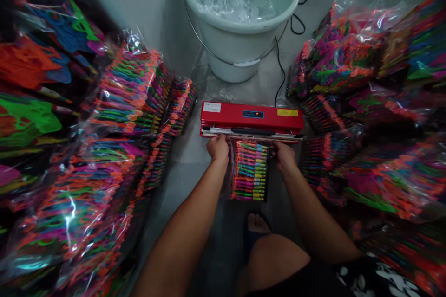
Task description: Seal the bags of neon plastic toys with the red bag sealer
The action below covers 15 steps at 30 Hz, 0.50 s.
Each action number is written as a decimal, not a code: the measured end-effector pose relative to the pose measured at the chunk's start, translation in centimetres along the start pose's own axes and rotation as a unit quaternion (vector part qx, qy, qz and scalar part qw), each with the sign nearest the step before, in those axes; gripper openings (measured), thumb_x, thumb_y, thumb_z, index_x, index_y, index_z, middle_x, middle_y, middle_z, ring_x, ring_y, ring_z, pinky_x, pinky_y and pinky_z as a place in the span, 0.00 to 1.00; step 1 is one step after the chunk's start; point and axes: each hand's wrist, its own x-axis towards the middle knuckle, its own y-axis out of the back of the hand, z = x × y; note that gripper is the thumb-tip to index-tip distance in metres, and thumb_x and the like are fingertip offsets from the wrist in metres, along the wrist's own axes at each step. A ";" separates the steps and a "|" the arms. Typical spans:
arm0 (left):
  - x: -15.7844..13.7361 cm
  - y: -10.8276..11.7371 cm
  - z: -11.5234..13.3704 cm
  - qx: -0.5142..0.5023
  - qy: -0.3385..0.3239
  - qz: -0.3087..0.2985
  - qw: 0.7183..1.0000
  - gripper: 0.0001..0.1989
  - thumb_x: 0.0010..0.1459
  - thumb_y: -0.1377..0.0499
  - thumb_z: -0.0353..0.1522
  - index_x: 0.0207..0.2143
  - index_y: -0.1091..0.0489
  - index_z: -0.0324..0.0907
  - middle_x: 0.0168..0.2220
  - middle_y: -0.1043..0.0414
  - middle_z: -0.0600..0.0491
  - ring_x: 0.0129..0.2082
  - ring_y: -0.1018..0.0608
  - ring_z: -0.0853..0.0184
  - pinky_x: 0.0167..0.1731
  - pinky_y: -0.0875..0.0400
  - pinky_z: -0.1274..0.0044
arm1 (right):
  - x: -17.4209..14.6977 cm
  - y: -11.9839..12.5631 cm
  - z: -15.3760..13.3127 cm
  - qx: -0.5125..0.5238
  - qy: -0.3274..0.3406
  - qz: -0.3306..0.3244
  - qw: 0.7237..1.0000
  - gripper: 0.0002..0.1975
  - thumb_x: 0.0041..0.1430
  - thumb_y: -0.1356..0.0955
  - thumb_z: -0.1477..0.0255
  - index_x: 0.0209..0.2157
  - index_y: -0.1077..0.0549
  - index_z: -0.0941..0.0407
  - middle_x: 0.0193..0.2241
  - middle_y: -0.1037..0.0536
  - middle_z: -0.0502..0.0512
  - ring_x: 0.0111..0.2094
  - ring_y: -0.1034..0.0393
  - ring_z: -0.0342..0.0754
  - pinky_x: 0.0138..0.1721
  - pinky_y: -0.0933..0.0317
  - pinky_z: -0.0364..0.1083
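A clear plastic bag [250, 169] packed with a row of bright, thin plastic sticks hangs at the front of a red bag sealer [223, 119]. My left hand [219, 148] is closed on the bag's upper left corner, close to the sealer's front edge. On the other side, my right hand [284, 154] pinches the upper right corner. The bag's top edge lies along the sealer's jaw, and I cannot tell how far it reaches inside. A small display with an orange light shows on the sealer's face.
Behind the sealer stands a pale bucket [230, 51] with clear plastic scraps [240, 7] inside. Filled bags [128, 88] are piled along the left, and more bags [348, 60] along the right. A black cord [279, 69] runs back from the sealer. My sandalled foot [258, 223] is below.
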 end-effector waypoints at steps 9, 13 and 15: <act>-0.9 0.9 -0.2 -0.072 0.003 -0.062 0.995 0.04 0.60 0.39 0.30 0.33 0.27 0.38 0.26 0.22 0.53 0.22 0.21 0.70 0.24 0.28 0.81 | -2.5 -3.9 -5.9 -0.555 0.365 -0.019 0.747 0.22 0.75 0.41 0.60 0.38 0.21 0.58 0.39 0.16 0.64 0.40 0.22 0.53 0.43 0.36 0.47; -1.4 2.4 0.2 -0.081 0.011 -0.064 0.995 0.04 0.61 0.40 0.31 0.36 0.29 0.38 0.29 0.20 0.51 0.22 0.20 0.71 0.25 0.27 0.81 | -2.3 -6.0 -6.0 -0.677 0.336 -0.061 0.652 0.24 0.78 0.45 0.62 0.44 0.22 0.59 0.41 0.16 0.67 0.40 0.19 0.56 0.42 0.33 0.48; -1.5 3.7 0.8 -0.048 -0.005 -0.058 0.997 0.06 0.61 0.40 0.33 0.37 0.29 0.38 0.29 0.20 0.50 0.21 0.21 0.70 0.23 0.29 0.82 | -2.2 -6.1 -5.4 -0.687 0.339 -0.071 0.639 0.24 0.78 0.46 0.62 0.46 0.23 0.59 0.42 0.16 0.67 0.41 0.19 0.56 0.42 0.32 0.48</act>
